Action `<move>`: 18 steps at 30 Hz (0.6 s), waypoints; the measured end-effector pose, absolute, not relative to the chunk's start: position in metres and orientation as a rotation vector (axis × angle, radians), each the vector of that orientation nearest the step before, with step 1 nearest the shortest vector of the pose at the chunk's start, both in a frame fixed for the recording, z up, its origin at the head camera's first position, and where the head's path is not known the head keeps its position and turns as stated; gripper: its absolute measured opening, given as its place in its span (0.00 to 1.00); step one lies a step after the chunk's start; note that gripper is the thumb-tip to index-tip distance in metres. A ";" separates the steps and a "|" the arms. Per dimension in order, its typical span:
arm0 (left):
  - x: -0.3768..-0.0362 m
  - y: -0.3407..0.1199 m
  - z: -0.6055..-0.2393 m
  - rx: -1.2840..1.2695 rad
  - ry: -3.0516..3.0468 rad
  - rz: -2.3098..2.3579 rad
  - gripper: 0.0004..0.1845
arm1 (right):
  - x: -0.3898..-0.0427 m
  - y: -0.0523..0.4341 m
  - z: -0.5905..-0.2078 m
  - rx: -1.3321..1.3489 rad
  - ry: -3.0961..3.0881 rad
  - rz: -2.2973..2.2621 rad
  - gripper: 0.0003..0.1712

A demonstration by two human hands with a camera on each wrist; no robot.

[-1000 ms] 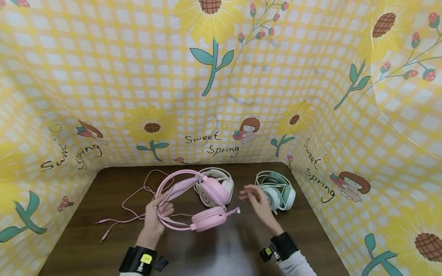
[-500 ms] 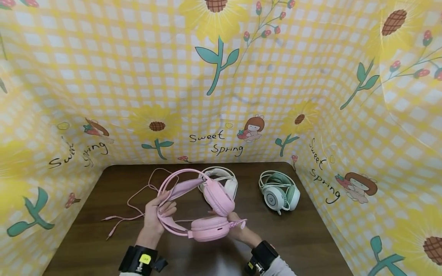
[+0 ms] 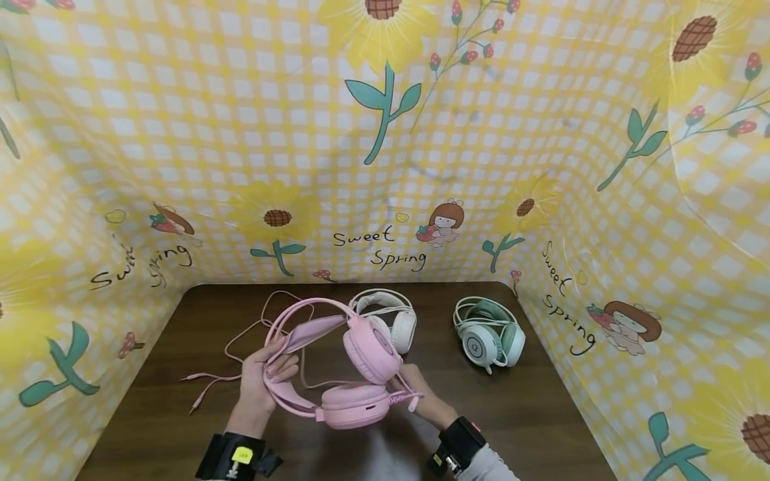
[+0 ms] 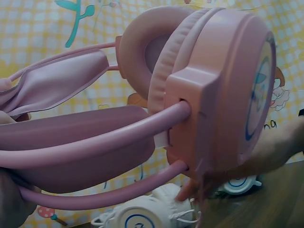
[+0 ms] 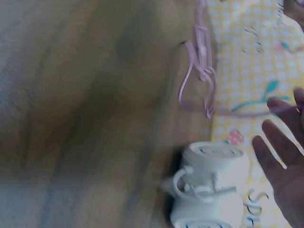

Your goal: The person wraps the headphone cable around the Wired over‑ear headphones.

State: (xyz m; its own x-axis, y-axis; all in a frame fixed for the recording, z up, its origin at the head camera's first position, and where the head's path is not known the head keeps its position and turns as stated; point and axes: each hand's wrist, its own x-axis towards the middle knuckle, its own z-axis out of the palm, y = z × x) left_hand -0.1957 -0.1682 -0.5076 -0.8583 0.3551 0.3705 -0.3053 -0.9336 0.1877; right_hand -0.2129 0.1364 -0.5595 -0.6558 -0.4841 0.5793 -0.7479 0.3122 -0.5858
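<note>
A pink headset [image 3: 337, 364] is held up over the brown table [image 3: 529, 407]. My left hand [image 3: 265, 374] grips its headband [image 4: 71, 137] on the left side. The right hand [image 3: 416, 393] reaches in from the right beside the lower ear cup [image 3: 351, 406], its straight fingers [image 5: 285, 161] against the cup's far side [image 4: 213, 95]. The thin mic boom [image 3: 404, 398] lies across that hand. The headset's pink cable [image 3: 237, 347] trails left over the table.
A white headset [image 3: 391, 321] lies behind the pink one, and a green-and-white headset [image 3: 490, 334] sits at the back right. Yellow checked sheeting with sunflowers [image 3: 385, 167] walls the table on three sides. The cable plugs [image 3: 195, 394] rest at the left.
My right hand has come in from near the green headset to the pink headset's lower ear cup. The headset has shifted slightly left and toward me.
</note>
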 end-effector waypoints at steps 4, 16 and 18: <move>-0.193 -0.176 -0.510 0.613 0.192 2.747 0.26 | -0.222 0.154 -0.549 0.995 -2.112 1.386 0.11; -0.191 -0.180 -0.517 0.557 0.371 2.867 0.26 | -0.203 0.175 -0.476 1.230 -1.920 0.971 0.07; -0.193 -0.175 -0.518 0.538 0.422 2.882 0.26 | -0.200 0.170 -0.469 1.271 -1.898 0.846 0.09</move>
